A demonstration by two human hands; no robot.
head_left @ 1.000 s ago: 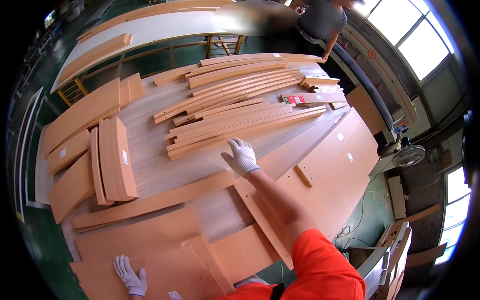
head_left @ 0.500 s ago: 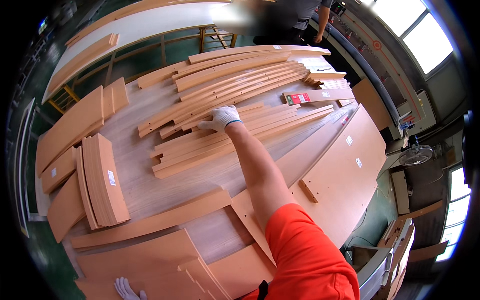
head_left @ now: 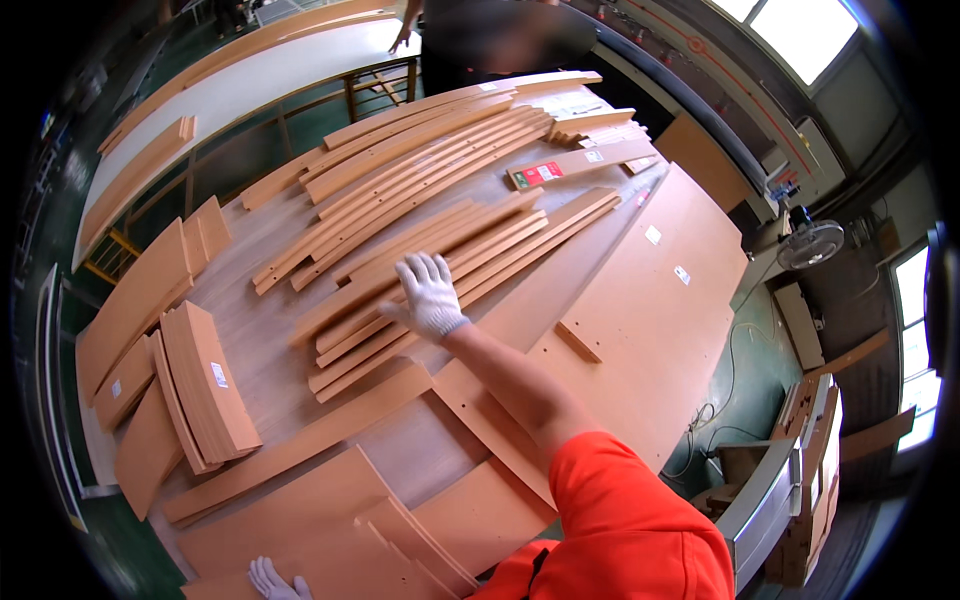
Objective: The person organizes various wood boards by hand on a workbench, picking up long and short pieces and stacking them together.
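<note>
My right hand (head_left: 430,297), in a white knit glove, is over a group of long wood-coloured strips (head_left: 470,290) in the middle of the table. Its fingers are spread, and nothing is gripped in them; whether the palm touches the strips I cannot tell. Behind that group lies a second row of long strips (head_left: 420,180) with small dark holes. At the lower left, my gloved left hand (head_left: 278,582) rests flat at the edge of a wide panel (head_left: 320,510), fingers outstretched. A long narrow board (head_left: 300,445) lies between the panel and the strips.
Upright stacks of boards (head_left: 205,375) stand at the left. A large panel (head_left: 660,310) with a short block (head_left: 578,342) fills the right side. Another person (head_left: 480,50) stands beyond the table, near a white-topped bench (head_left: 290,70). A fan (head_left: 810,245) stands at the right.
My right hand has come back toward me and its fingers have spread. The nearer strips have shifted my way and lie more apart. The view has turned slightly; the other person has moved.
</note>
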